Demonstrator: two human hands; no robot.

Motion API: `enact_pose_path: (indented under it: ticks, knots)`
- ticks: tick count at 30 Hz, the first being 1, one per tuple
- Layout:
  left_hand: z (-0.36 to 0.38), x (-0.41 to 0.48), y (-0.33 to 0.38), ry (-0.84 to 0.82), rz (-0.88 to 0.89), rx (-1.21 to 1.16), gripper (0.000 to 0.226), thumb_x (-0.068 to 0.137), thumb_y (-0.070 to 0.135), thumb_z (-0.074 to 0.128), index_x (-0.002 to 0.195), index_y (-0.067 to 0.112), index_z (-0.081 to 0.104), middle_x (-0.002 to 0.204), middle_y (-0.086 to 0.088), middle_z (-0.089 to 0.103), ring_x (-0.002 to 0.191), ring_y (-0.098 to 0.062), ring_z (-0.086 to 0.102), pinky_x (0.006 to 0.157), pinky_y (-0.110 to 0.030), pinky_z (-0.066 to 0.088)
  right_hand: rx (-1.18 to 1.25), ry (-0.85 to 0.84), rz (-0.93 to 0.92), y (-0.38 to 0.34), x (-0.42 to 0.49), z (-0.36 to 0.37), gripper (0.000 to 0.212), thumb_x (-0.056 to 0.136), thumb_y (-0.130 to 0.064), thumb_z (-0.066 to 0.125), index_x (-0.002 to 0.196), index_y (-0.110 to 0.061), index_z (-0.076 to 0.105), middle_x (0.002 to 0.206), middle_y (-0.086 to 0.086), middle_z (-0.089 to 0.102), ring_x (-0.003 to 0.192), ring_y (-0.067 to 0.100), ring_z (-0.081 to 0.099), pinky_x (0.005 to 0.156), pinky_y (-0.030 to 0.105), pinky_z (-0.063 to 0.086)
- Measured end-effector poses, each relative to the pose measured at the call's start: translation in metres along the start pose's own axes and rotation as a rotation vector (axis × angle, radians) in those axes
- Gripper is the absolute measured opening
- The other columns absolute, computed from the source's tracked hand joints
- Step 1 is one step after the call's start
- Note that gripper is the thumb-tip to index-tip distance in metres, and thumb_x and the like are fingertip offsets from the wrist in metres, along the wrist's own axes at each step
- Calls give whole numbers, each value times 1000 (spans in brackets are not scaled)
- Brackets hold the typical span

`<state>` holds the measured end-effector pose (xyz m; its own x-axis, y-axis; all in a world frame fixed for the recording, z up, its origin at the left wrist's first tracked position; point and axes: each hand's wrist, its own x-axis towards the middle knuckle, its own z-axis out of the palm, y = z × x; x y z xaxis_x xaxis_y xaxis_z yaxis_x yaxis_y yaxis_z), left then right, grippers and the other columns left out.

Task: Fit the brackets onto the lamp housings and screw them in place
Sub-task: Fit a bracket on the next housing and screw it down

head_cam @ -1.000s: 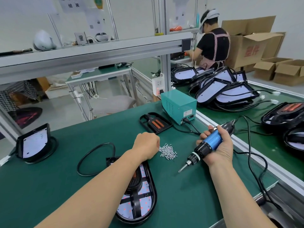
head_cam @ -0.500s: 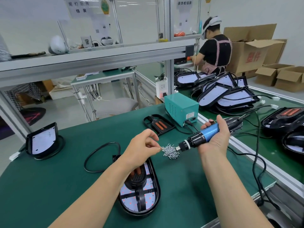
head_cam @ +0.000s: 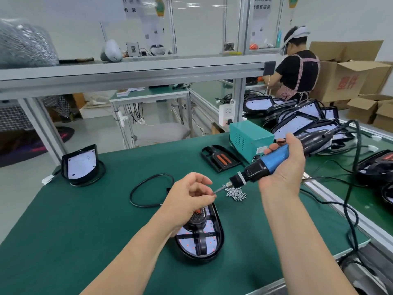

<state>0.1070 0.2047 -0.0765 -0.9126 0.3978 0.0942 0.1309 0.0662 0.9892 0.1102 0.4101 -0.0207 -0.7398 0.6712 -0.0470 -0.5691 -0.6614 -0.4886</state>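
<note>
Screw (head_cam: 214,196) in left hand (head_cam: 189,195) at screwdriver (head_cam: 274,159) tip

Both bare forearms are reaching out over the desk's near edge, the left one slanting up and to the right, the right one rising more steeply and leaning slightly left. The left hand (head_cam: 191,196) is hovering above the middle of the desk, its thumb and forefinger pinching a tiny screw (head_cam: 213,196) while the other fingers are curling loosely above them. The right hand (head_cam: 284,169) is being held higher, nearer the desk's right edge, its fingers and thumb wrapping around the blue grip of an electric screwdriver (head_cam: 276,155). The tool's bit is pointing down and left, meeting the left fingertips.
</note>
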Motion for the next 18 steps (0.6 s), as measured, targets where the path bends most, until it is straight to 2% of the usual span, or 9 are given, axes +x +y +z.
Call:
enact_pose_path:
  ticks: [3,8,14,16,18]
  knots:
    - [-5,-5,2,23,0,6,30,81,-5,74,104,11,63,81,2,73,64,-7,60,55,-15,45,-29,-12,12,2,-6,3,21,92,-23,70,77,-17,57,65,-2,55,59,13,52,64,26,46]
    - [-13,-12,5,46,2,-5,33,76,5,74,106,13,63,85,-3,73,67,-19,60,60,-27,45,-53,-45,15,5,-12,6,19,91,-25,71,80,-17,57,65,-4,57,58,11,55,62,25,48]
    - [-15,-18,5,84,13,55,31,82,-6,72,103,15,64,83,-3,73,70,-18,63,65,-22,50,-112,-77,-30,11,-20,12,18,94,-23,67,80,-17,57,60,-6,57,55,9,56,60,23,50]
    - [-13,-22,6,128,48,139,32,81,-5,71,99,21,64,82,-2,73,70,-18,64,68,-24,51,-138,-92,-45,14,-24,15,15,94,-21,67,87,-12,57,62,-4,56,56,9,55,60,23,49]
    - [-8,-27,5,190,96,216,34,80,-4,69,96,26,63,80,0,72,69,-16,63,69,-20,49,-154,-104,-65,17,-27,20,20,93,-20,68,99,-7,53,63,-4,56,55,9,55,58,23,49]
